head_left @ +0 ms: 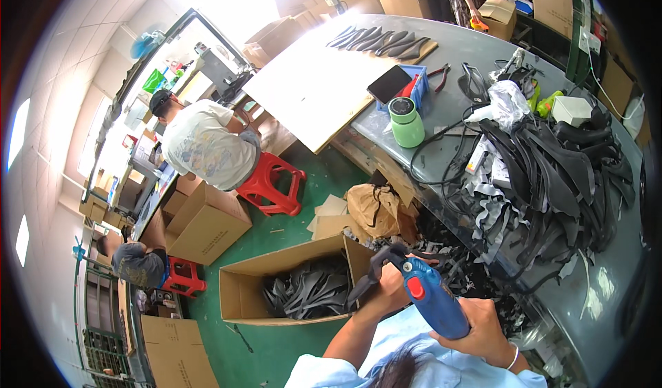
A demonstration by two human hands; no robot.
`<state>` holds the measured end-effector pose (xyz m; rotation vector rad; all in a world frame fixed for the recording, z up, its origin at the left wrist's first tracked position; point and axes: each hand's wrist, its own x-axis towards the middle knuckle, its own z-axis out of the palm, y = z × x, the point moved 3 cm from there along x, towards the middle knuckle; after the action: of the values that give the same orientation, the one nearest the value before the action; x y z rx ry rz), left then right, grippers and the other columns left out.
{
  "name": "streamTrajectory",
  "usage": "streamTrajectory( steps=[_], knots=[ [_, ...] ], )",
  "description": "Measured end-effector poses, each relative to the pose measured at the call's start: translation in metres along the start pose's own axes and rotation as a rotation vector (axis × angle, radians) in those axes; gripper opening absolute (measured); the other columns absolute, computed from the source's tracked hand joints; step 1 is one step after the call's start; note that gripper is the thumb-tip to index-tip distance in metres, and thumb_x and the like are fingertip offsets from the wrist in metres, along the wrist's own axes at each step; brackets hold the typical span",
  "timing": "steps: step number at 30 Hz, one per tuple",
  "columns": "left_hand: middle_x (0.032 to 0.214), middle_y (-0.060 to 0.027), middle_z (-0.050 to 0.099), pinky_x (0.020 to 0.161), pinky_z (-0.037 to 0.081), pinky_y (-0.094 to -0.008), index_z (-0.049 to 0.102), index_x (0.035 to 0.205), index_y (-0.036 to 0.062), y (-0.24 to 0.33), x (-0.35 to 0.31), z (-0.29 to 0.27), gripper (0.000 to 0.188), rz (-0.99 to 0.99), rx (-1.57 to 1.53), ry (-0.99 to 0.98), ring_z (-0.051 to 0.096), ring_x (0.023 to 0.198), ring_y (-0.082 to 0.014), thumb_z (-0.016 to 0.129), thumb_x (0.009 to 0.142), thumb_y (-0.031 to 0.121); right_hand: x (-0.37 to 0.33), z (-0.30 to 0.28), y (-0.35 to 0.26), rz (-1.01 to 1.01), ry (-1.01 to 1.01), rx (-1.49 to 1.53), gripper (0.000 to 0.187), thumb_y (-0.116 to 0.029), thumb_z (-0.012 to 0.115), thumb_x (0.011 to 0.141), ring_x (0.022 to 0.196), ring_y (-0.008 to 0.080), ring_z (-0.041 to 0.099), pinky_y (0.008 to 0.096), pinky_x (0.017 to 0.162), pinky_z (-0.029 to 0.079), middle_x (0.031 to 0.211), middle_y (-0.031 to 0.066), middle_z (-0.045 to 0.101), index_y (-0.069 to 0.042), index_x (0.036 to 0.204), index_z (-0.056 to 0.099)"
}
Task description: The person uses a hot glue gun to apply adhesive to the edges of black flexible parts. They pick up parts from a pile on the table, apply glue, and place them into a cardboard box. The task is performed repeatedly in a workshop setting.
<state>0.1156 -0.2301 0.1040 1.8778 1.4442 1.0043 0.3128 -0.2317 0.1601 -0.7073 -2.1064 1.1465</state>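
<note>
My right hand (483,329) is wrapped round a blue handheld power tool (438,305) with a red button. Close beside its head, my left hand (391,293) grips a curved black strip-like part (367,286); its fingers are partly hidden. The tool's head and the black part overlap in view, so I cannot tell whether they touch. Below and left of my left hand, an open cardboard box (241,295) holds many similar black parts (310,290). A large heap of black curved parts (552,181) lies on the grey table to the right.
On the grey table (476,40) stand a green flask (405,126) and a blue bin (419,88) with a dark phone-like slab. Black scraps (476,271) litter the floor by the table. Two people sit on red stools (276,185) at left; others stand at the far end.
</note>
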Motion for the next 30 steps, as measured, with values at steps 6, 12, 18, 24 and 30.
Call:
streamTrajectory(
  steps=[6, 12, 18, 24, 30],
  knots=[
    [0.09, -0.0063, 0.056, 0.079, 0.044, -0.0322, 0.054, 0.097, 0.0022, 0.011, -0.009, 0.006, 0.022, -0.171, -0.456, -0.143, 0.055, 0.088, -0.0198, 0.061, 0.076, 0.004, 0.009, -0.017, -0.002, -0.058, 0.197, -0.218, 0.037, -0.019, 0.084, 0.056, 0.05, 0.0257, 0.055, 0.0322, 0.048, 0.042, 0.059, 0.0105, 0.054, -0.003, 0.072, 0.054],
    [0.117, -0.0098, 0.054, 0.09, 0.042, -0.0282, 0.041, 0.128, 0.0014, 0.054, 0.006, 0.013, 0.057, -0.22, -1.329, -0.042, 0.054, 0.103, -0.0171, 0.062, 0.084, 0.03, 0.017, -0.005, 0.011, -0.003, 0.148, -0.007, 0.032, -0.012, 0.08, 0.059, 0.053, 0.024, 0.057, 0.0318, 0.052, 0.044, 0.064, 0.0108, 0.056, -0.002, 0.076, 0.055],
    [0.098, -0.0136, 0.059, 0.075, 0.05, -0.0319, 0.041, 0.127, 0.0104, 0.022, 0.04, 0.0, 0.044, 0.108, -1.367, 0.76, 0.059, 0.089, -0.0201, 0.051, 0.093, 0.037, 0.01, -0.007, 0.005, 0.034, -0.006, 0.064, 0.035, -0.02, 0.081, 0.06, 0.052, 0.0264, 0.058, 0.0346, 0.051, 0.045, 0.058, 0.0091, 0.055, -0.003, 0.077, 0.056],
    [0.083, -0.013, 0.059, 0.053, 0.049, -0.0231, 0.044, 0.116, 0.0104, 0.017, 0.016, -0.027, 0.028, -0.173, -1.108, 0.807, 0.058, 0.062, -0.0165, 0.056, 0.091, 0.015, -0.003, -0.01, 0.015, 0.008, 0.143, -0.447, 0.049, -0.044, 0.081, 0.062, 0.046, 0.0246, 0.053, 0.0352, 0.046, 0.04, 0.053, 0.0068, 0.05, -0.006, 0.069, 0.051],
    [0.084, -0.013, 0.062, 0.062, 0.052, -0.0256, 0.051, 0.115, -0.0005, 0.026, 0.001, -0.038, 0.028, -0.045, -0.962, 0.606, 0.061, 0.068, -0.0159, 0.055, 0.089, 0.007, -0.003, -0.006, 0.011, 0.01, 0.102, -0.457, 0.046, -0.039, 0.081, 0.063, 0.046, 0.0243, 0.053, 0.0349, 0.051, 0.041, 0.055, 0.0069, 0.053, -0.006, 0.071, 0.051]
  ],
)
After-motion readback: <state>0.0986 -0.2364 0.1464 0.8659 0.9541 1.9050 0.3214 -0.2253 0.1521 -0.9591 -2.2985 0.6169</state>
